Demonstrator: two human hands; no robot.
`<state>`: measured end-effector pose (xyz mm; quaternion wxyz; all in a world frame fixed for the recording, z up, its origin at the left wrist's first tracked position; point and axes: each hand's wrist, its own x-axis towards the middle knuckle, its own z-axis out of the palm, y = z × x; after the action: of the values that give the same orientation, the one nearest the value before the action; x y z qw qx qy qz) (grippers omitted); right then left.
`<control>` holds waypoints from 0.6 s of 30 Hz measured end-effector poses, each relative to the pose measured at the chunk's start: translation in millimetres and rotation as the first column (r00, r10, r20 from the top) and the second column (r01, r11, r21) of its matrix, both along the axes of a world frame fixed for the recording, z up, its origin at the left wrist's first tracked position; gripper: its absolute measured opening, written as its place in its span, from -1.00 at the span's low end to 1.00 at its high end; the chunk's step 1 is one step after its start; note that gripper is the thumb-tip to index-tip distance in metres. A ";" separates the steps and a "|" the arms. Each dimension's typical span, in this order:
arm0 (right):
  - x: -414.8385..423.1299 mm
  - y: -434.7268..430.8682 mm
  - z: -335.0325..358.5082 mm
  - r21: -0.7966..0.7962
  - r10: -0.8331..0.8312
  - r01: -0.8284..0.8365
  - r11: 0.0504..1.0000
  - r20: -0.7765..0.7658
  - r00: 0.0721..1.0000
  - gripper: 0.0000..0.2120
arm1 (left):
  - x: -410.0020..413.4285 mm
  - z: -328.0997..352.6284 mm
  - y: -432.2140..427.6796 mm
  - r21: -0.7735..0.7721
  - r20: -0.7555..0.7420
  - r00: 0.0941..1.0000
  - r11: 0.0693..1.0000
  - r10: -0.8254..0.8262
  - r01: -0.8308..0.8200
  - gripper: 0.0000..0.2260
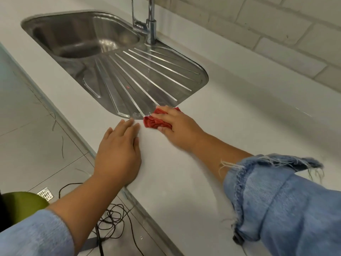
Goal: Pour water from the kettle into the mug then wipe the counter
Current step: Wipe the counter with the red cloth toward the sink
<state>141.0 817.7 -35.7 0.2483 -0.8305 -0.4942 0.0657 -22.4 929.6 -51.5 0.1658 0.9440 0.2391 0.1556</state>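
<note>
A crumpled red cloth (154,122) lies on the white counter (230,115), right at the near corner of the steel draining board (144,80). My right hand (177,126) presses down on the cloth and grips it, fingers pointing towards the sink. My left hand (120,146) rests flat on the counter near its front edge, palm down, fingers apart, holding nothing. It lies just left of the cloth without touching it. No kettle or mug is in view.
A steel sink bowl (77,36) with a chrome tap (150,24) sits at the back left. A white brick wall (276,30) runs behind the counter. Below the counter edge, a tangled dark cord (112,222) lies on the tiled floor.
</note>
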 end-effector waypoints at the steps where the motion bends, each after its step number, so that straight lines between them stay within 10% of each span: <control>1: 7.0 8.8 -0.1 -0.001 -0.017 0.017 1.000 -0.009 1.000 -0.61 | 0.4 -0.2 0.3 0.001 -0.001 1.000 1.000 0.000 0.000 -0.64; 8: 3.6 -18.5 21.4 0.202 0.045 -0.016 0.979 -0.140 0.989 -0.69 | -0.2 -1.7 0.3 -0.018 0.022 1.000 1.000 0.017 -0.017 -0.64; 14: -44.4 -114.1 30.1 -0.076 0.447 -0.453 0.888 -0.082 0.891 -0.64 | -1.3 -0.2 -1.0 -0.077 0.069 0.997 0.997 0.029 -0.023 -0.61; 18: -62.9 -89.1 15.4 -0.099 0.471 -0.467 0.879 0.022 0.882 -0.62 | -4.5 4.3 -5.7 -0.196 0.182 0.978 0.979 0.097 -0.061 -0.51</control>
<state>78.1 728.7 -20.3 0.1758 -0.6980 -0.6824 0.1271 -26.8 923.9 -47.2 0.2708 0.8943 0.2732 0.2285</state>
